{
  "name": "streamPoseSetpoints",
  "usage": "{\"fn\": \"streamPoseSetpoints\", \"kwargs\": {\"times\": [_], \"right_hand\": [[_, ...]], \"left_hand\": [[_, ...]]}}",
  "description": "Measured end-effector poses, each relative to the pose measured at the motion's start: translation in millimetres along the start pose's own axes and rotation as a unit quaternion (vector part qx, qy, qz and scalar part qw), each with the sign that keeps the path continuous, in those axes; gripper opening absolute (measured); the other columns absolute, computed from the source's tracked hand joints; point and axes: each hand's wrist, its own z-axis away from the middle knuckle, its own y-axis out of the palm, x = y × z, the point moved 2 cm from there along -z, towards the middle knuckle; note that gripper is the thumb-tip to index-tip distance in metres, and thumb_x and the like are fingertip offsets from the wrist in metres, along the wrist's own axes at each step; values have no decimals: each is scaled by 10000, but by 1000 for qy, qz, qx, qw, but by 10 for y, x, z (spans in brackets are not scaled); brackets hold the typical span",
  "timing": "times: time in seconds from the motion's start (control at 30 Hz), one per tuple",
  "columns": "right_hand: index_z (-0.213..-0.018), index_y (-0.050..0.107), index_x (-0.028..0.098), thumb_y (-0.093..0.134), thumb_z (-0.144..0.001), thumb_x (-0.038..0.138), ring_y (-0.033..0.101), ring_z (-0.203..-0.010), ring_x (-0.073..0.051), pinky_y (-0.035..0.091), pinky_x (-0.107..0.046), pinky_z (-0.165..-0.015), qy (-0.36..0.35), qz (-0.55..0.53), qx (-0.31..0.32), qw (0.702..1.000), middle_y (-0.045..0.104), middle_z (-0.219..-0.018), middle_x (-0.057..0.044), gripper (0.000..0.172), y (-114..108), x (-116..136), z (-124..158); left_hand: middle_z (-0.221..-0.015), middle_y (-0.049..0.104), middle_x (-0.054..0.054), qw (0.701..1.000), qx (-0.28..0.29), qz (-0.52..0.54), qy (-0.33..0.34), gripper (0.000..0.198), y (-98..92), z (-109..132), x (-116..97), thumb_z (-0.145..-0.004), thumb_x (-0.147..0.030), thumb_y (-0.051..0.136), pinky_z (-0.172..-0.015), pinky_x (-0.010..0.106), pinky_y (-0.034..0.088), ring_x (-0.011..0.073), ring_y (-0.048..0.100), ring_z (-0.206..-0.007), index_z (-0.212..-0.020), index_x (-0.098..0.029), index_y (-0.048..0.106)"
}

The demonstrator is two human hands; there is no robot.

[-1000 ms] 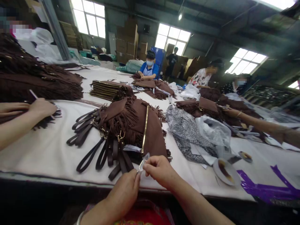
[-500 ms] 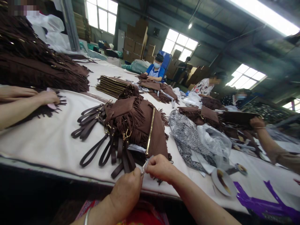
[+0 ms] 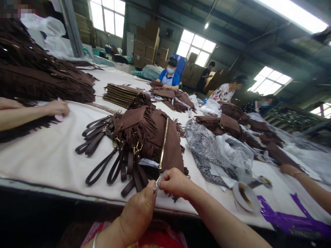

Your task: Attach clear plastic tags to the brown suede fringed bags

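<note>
At the table's front edge, my left hand (image 3: 138, 208) and my right hand (image 3: 176, 182) are closed in pinches, fingertips close together. Between them is a small shiny piece of clear plastic wrap (image 3: 156, 186); whether anything lies inside it I cannot tell. Just beyond my fingers lies a brown fringed bag (image 3: 174, 150) with a gold zipper (image 3: 163, 146). Another white plastic strip (image 3: 148, 162) rests by the zipper's lower end. Dark brown wrist straps (image 3: 99, 168) with gold clasps fan out to the left of the bags.
Stacked brown fringed bags (image 3: 46, 81) stand at the left, near a co-worker's hand (image 3: 58, 108). More bags (image 3: 116, 94) lie farther back. To the right are grey speckled fabric (image 3: 200, 151), clear plastic bags (image 3: 235, 155), a tape roll (image 3: 245, 196), a purple bag (image 3: 292, 217) and a co-worker's arm (image 3: 307, 182).
My hands keep pinching the plastic wrap, barely shifted. At the right, a co-worker's hand has lowered toward the table with a brown piece. The left co-worker's hand has moved slightly.
</note>
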Motion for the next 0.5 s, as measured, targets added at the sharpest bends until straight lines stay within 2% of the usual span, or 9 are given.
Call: {"fn": "streamPoseSetpoints", "kwargs": {"times": [0.13, 0.23, 0.37, 0.5], "right_hand": [[-574, 665, 155, 558, -642, 202, 432, -382, -67, 285, -167, -358, 3, -9, 10, 1000, 568, -470, 18, 135, -5, 1, 1], [-577, 662, 152, 567, -647, 207, 425, -376, -64, 282, -167, -355, 6, -19, 15, 1000, 572, -476, 19, 130, -19, -17, 10], [-582, 681, 144, 574, -661, 209, 406, -376, -61, 275, -176, -359, 1, -50, 14, 999, 568, -472, 18, 147, -1, -98, 79], [-665, 719, 135, 576, -663, 202, 364, -353, -48, 232, -182, -354, 17, -161, -12, 987, 534, -445, 37, 158, 139, -206, 213]], "left_hand": [[-702, 666, 51, 999, 25, 18, -23, 141, -29, -43, -22, -944, -174, 367, -494, 304, 485, 217, 655, -564, -1033, -165, 476], [-657, 628, 24, 998, 40, 40, -36, 141, -32, -51, -20, -943, -168, 356, -492, 293, 442, 200, 629, -549, -886, -208, 479], [-678, 614, 18, 991, 59, 107, -60, 183, -63, -66, -11, -947, -190, 345, -555, 285, 423, 185, 620, -605, -838, -218, 489], [-722, 621, 28, 970, 88, 191, -119, 223, -160, -158, -20, -945, -218, 337, -644, 278, 420, 172, 610, -661, -835, -213, 531]]}}
